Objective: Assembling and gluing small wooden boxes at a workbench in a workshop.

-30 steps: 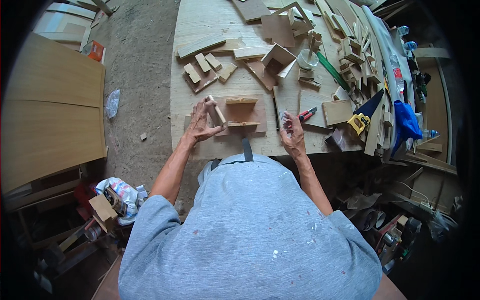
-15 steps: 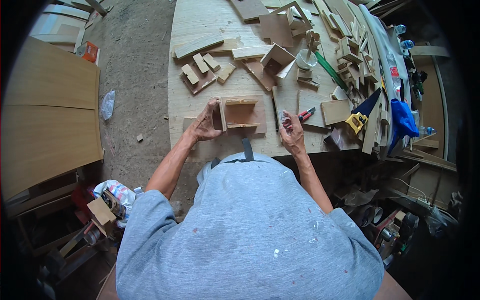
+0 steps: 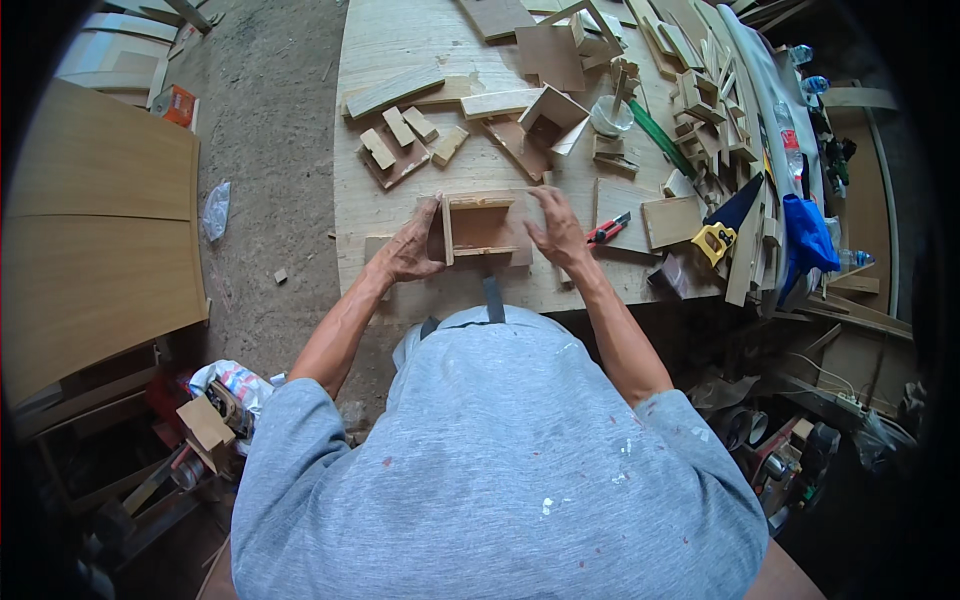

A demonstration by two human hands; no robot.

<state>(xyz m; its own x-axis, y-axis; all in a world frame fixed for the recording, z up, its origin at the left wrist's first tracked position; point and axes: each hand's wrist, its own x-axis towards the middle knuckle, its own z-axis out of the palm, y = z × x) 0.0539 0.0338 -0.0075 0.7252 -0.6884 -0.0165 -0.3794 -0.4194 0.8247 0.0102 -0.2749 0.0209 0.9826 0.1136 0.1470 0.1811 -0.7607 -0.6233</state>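
A small, partly assembled wooden box (image 3: 482, 252) lies on the workbench (image 3: 365, 215) in front of me, with two side strips and an upright board at its left end. My left hand (image 3: 412, 247) grips that left end, thumb at the near corner and fingers at the far one. Close to the box's right end hovers my right hand (image 3: 560, 232), its fingers apart and curved, with nothing visible in them. A red utility knife (image 3: 608, 229) lies just right of that hand, on a pale board. Part of the base panel's right side is hidden behind the right fingers.
Several small wood blocks (image 3: 378, 149) rest on a brown board at the far left. Farther back are an open box (image 3: 553, 120), a clear plastic cup (image 3: 611, 116) and a green strip (image 3: 660, 136). A yellow-handled saw (image 3: 714, 241) lies at the right among wood scraps.
My right hand has moved left and slightly away from me, from the thin strip beside the knife to the box's right end. The left hand keeps its grip on the box.
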